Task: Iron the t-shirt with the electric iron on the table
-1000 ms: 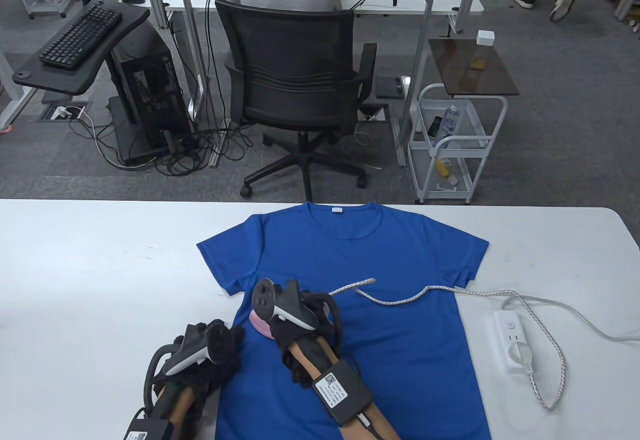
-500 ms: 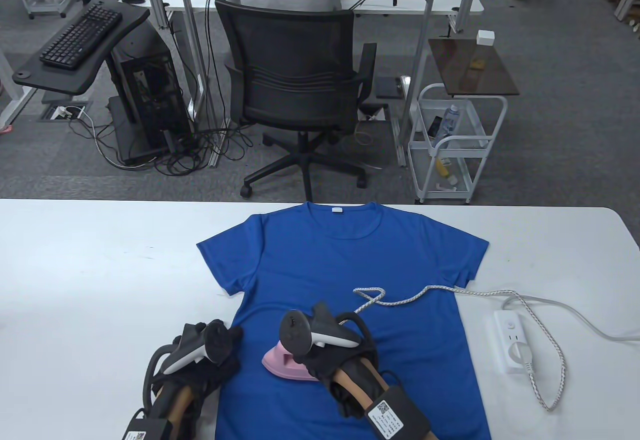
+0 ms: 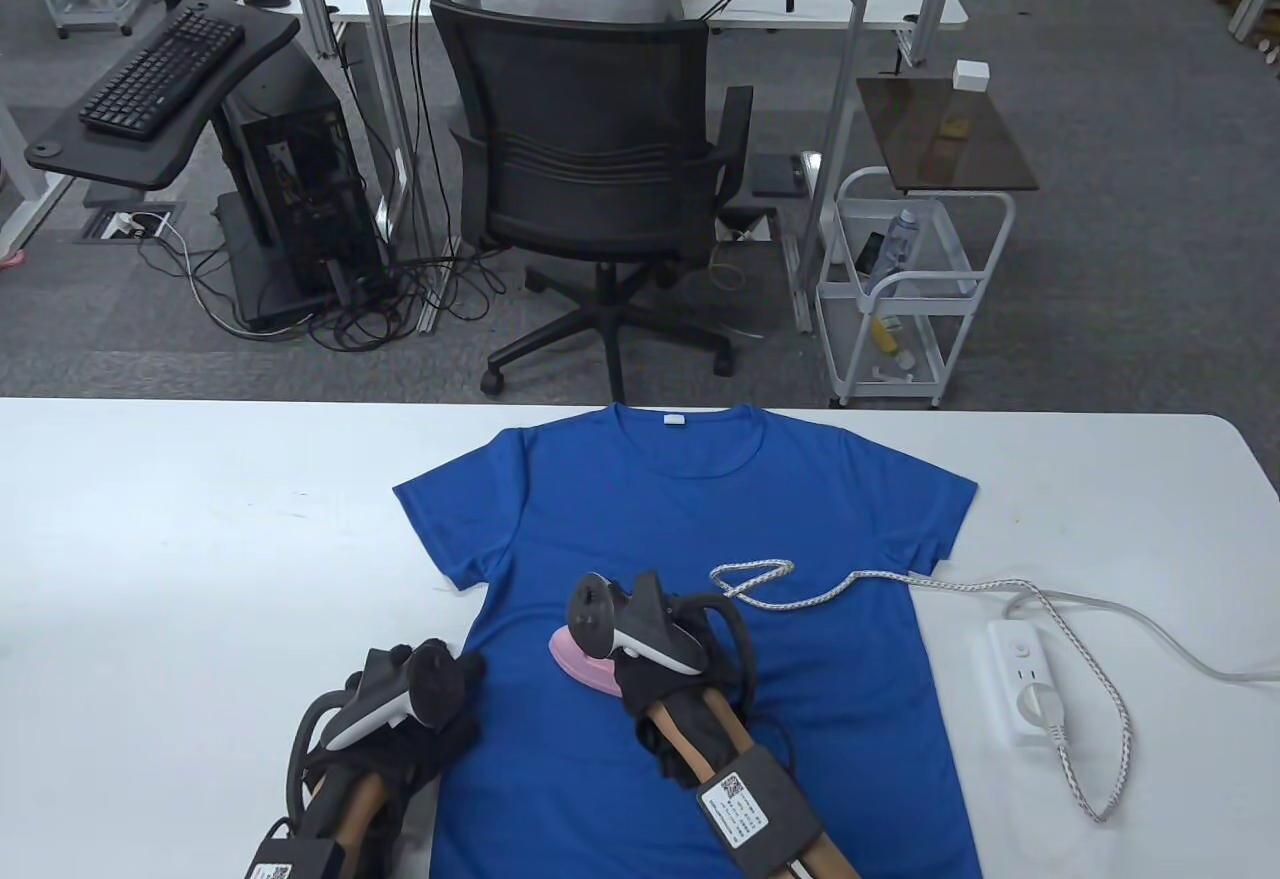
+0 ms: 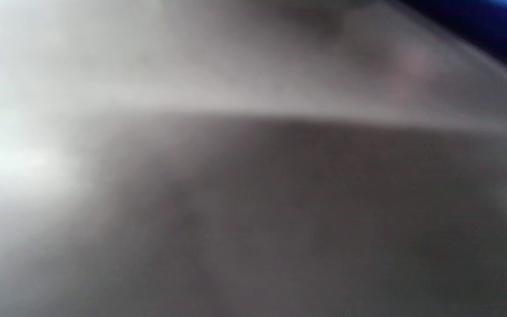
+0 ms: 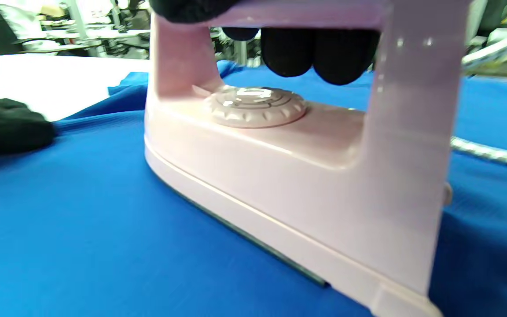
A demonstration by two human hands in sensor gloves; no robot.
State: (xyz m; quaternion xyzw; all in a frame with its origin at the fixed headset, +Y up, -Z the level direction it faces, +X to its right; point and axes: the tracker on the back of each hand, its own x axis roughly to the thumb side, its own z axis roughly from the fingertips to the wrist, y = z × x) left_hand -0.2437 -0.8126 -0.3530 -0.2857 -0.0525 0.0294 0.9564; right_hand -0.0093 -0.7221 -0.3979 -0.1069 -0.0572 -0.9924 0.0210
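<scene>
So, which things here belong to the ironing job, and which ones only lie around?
Job:
blue t-shirt
pink iron, gripped by right hand
braided cord
power strip
left hand, at the shirt's edge

Lying about:
office chair
white cart
keyboard

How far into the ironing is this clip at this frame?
Done: the blue t-shirt lies spread flat on the table, and the iron's cord runs to the power strip. In hand: the right hand grips the pink iron by its handle, soleplate on the lower-left body; the left hand rests at the hem edge. Left: how much is already pressed cannot be told.
</scene>
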